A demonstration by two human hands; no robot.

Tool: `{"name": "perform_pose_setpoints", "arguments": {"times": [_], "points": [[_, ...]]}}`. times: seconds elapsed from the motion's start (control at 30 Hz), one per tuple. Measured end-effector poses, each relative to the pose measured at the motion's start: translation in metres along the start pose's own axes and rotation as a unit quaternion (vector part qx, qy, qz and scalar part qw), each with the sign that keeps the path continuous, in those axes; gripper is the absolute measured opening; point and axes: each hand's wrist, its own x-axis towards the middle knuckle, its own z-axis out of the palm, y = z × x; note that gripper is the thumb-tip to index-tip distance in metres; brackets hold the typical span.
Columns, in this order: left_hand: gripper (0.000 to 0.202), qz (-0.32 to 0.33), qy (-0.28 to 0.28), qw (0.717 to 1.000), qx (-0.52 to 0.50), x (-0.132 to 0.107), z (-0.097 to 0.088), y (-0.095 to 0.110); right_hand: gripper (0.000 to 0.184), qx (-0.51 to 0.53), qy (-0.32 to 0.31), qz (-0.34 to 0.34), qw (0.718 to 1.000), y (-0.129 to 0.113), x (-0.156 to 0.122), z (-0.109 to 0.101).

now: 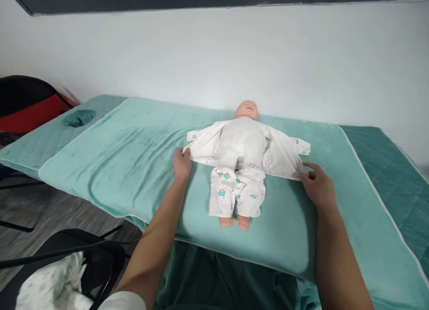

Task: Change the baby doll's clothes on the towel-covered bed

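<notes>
A baby doll (pixel 247 109) lies on its back on the green-covered bed, its head toward the wall. Under its white torso (pixel 241 136) a white baby shirt (pixel 281 154) is spread wide, both front panels folded out to the sides. Printed baby trousers (pixel 221 194) sit low on the doll's legs, with the feet showing below. My left hand (pixel 182 162) pinches the lower corner of the left panel. On the other side, my right hand (pixel 317 185) pinches the lower corner of the right panel. Both panels look stretched outward between my hands.
The bed's green cover (pixel 134 131) runs to both sides, with a face hole (pixel 79 118) at the far left. A red and black chair (pixel 30 106) stands beyond that end. At lower left a black chair (pixel 100 252) holds a patterned cloth (pixel 53 283). A white wall (pixel 208 55) rises behind.
</notes>
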Motion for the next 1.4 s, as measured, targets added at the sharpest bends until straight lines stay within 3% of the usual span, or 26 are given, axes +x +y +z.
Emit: {"name": "perform_pose_setpoints", "arguments": {"times": [0.2, 0.33, 0.47, 0.6, 0.73, 0.8, 0.87, 1.03, 1.13, 1.27, 1.4], "points": [[0.021, 0.048, -0.002, 0.973, 0.227, -0.015, 0.005, 0.008, 0.047, -0.068, -0.005, 0.018, 0.997, -0.012, -0.006, 0.005], [0.033, 0.082, 0.017, 0.968, 0.236, -0.014, 0.007, 0.004, 0.047, -0.089, -0.001, 0.036, 0.995, -0.014, -0.005, 0.007], [0.038, 0.204, 0.042, 0.947, 0.243, -0.015, 0.009, 0.001, 0.044, -0.100, 0.030, 0.020, 0.994, -0.012, -0.006, 0.011], [0.031, 0.331, 0.012, 0.911, 0.245, -0.020, 0.017, 0.008, 0.028, -0.067, 0.177, -0.110, 0.976, -0.018, -0.013, 0.022], [0.028, 0.386, -0.035, 0.899, 0.203, -0.008, 0.033, 0.016, 0.024, 0.013, 0.194, -0.285, 0.939, -0.033, -0.014, 0.035], [0.026, 0.381, -0.028, 0.908, 0.173, 0.006, 0.045, 0.022, 0.023, 0.053, 0.179, -0.313, 0.931, -0.039, -0.006, 0.040], [0.023, 0.356, -0.023, 0.921, 0.156, 0.025, 0.059, 0.031, 0.022, 0.087, 0.174, -0.298, 0.934, -0.043, 0.011, 0.043], [0.021, 0.187, -0.075, 0.971, 0.132, 0.067, 0.094, 0.062, 0.024, 0.078, 0.197, -0.202, 0.956, -0.057, 0.082, 0.053], [0.028, 0.104, -0.114, 0.982, 0.109, 0.081, 0.103, 0.070, 0.027, 0.044, 0.149, -0.115, 0.981, -0.071, 0.121, 0.065], [0.029, 0.095, -0.118, 0.983, 0.108, 0.097, 0.105, 0.065, 0.037, 0.044, 0.057, -0.021, 0.997, -0.078, 0.144, 0.076], [0.023, 0.103, -0.075, 0.983, 0.135, 0.114, 0.106, 0.057, 0.036, 0.082, 0.053, -0.019, 0.995, -0.073, 0.143, 0.074]]}}
